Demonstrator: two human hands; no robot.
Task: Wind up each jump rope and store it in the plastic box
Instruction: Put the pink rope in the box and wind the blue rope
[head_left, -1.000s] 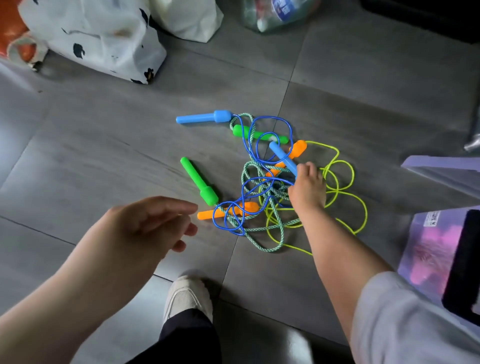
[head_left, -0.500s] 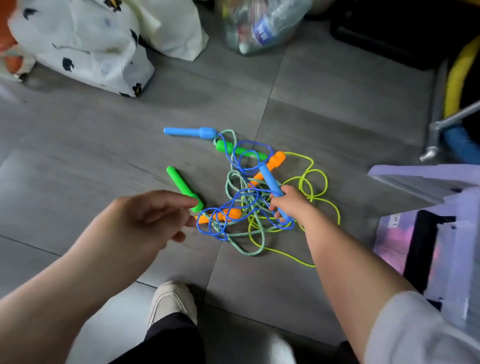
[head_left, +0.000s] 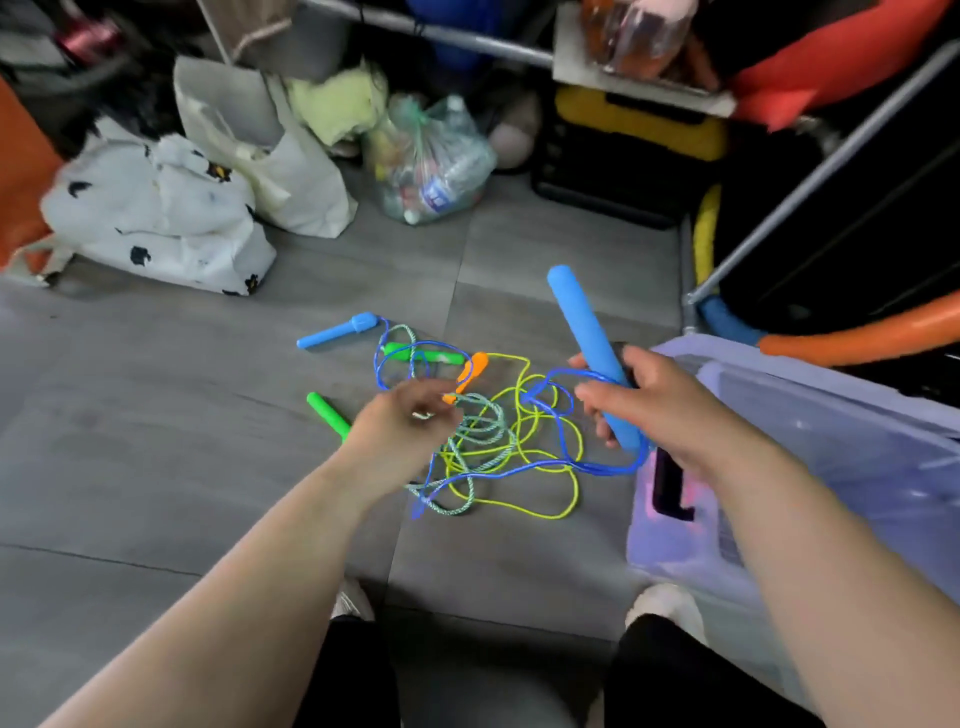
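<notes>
Head view: my right hand (head_left: 660, 410) now has one blue handle (head_left: 589, 353) lifted off the floor (head_left: 156, 415), clenched round its lower end, blue cord (head_left: 566, 441) trailing back into the tangle. My left hand (head_left: 400, 431), blurred, pinches at the cords; what it holds I cannot tell. Winding can start; the plastic box (head_left: 831, 441) waits beside my right hand.

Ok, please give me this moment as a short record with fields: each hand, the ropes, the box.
right hand: shut on blue handle, raised off the floor
left hand: over the tangle, blurred, grip unclear
ropes: blue rope, yellow rope and green rope tangled on floor
plastic box: at right, no rope visible inside
</notes>
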